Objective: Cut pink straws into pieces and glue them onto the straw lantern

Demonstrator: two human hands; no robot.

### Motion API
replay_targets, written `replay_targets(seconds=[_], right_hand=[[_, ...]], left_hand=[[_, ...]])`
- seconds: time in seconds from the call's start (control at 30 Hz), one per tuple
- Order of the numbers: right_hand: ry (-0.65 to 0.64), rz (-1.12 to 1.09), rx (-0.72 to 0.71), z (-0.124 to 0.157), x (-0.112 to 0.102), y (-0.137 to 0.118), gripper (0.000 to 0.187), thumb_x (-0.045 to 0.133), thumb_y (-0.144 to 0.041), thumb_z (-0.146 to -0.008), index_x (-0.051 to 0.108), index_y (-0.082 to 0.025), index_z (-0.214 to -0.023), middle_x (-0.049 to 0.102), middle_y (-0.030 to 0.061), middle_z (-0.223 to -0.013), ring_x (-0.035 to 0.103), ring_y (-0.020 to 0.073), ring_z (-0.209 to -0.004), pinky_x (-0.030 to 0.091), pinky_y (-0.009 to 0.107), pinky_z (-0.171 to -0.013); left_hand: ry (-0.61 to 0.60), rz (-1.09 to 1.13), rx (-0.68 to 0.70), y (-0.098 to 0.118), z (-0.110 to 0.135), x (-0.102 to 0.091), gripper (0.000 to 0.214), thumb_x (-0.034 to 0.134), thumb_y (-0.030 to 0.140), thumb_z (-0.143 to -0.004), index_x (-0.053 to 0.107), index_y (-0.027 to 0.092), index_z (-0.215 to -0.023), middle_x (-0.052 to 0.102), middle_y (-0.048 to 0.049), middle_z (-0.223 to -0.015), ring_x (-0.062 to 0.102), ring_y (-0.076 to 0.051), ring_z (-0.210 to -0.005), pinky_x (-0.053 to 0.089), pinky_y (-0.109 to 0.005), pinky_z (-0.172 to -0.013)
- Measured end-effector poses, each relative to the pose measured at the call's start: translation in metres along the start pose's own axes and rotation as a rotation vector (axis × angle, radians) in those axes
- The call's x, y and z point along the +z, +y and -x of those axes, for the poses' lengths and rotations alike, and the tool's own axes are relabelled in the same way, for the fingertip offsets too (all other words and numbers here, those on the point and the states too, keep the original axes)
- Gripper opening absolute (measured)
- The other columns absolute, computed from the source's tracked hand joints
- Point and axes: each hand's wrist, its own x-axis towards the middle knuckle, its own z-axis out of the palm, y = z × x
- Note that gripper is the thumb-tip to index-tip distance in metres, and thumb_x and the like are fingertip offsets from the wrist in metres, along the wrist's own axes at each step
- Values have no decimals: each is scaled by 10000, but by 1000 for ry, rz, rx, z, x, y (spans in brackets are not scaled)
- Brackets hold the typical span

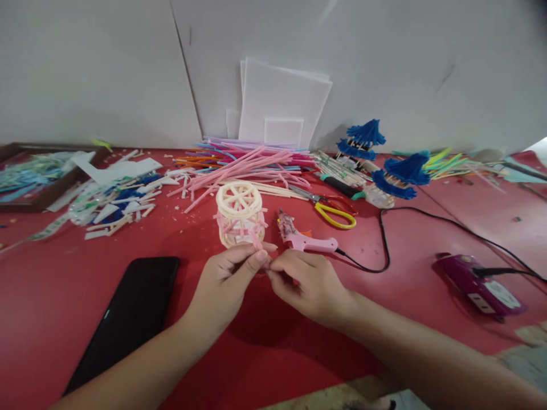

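My left hand pinches a short piece of pink pipe cleaner between thumb and forefinger. The fingertips of my right hand close on its lower end, largely hidden by the fingers. Just behind the hands stands a small round cage-like piece, cream with a spoked wheel on top and pink strips around its middle. My left fingers overlap its base in the view; whether they touch it I cannot tell. A pink glue gun lies beyond my right hand, its nozzle pointing away to the left.
Pink pipe cleaners lie heaped at the back. Scissors with yellow and red handles rest nearby. Two blue-roofed models stand at right. A black phone lies left; a purple power strip with cords sits right. Scraps litter the left.
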Motion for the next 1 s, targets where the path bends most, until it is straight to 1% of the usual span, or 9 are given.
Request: replay_targets(seconds=[0.13,0.23,0.33,0.43,0.53,0.63,0.73,0.87,1.0], right_hand=[[-80,89,-78,-4,-8,3,231,435,-188,-933,611,-194,-784,657,29,-678,554,125,-587,436,237,-564],[-178,108,-93,-9,-27,11,177,466,-221,-943,638,-181,-924,705,69,-862,619,176,-809,499,307,-774],[-220,313,101,-7,-49,28,310,534,-169,-859,580,-126,-1162,638,152,-1166,568,268,-1088,470,425,-935],[-403,438,208,3,-61,47,400,504,-76,-773,591,-106,-1162,636,165,-1131,587,295,-1063,477,472,-928],[-469,422,244,18,-67,57,406,429,-58,-814,582,-122,-1184,643,149,-1116,615,261,-1025,508,434,-891],[-402,444,239,36,-72,56,387,385,-62,-840,588,-134,-1162,651,143,-1112,612,262,-1039,505,441,-900],[-231,523,298,59,-82,51,352,392,-106,-842,587,-158,-1131,662,138,-1083,622,276,-1020,506,451,-883],[-8,663,450,92,-99,52,226,433,-225,-861,562,-183,-1042,650,139,-965,640,301,-910,520,437,-776],[25,789,517,119,-113,71,216,399,-221,-859,520,-227,-1038,636,145,-938,633,337,-892,512,483,-764]], left_hand=[[-9,-31,-1,1,0,0,156,636,305,-842,755,216,-793,713,-5,-752,617,-142,-733,473,-226,-728],[25,-72,38,0,-1,-3,222,630,308,-842,697,202,-658,674,-2,-709,592,-146,-730,448,-235,-733],[61,-96,51,-1,-3,-6,246,629,323,-841,674,203,-632,647,-4,-708,572,-152,-739,430,-247,-740],[84,-128,66,0,-2,-8,215,645,325,-828,690,208,-654,632,-2,-711,527,-133,-675,421,-245,-696],[21,-64,22,1,1,-7,214,636,343,-838,710,216,-683,546,28,-552,459,-106,-533,401,-227,-566],[-76,51,-41,3,5,-4,250,646,345,-832,721,200,-642,650,-7,-602,538,-107,-521,459,-229,-550],[-109,123,-89,6,8,-3,114,684,276,-795,783,220,-783,769,-56,-792,677,-160,-674,541,-258,-673],[-202,147,-135,8,9,-6,225,605,195,-798,803,253,-888,788,-64,-937,718,-203,-909,544,-256,-815],[-169,84,-171,7,6,-7,222,596,298,-830,806,227,-848,790,-87,-899,727,-217,-865,564,-285,-787]])
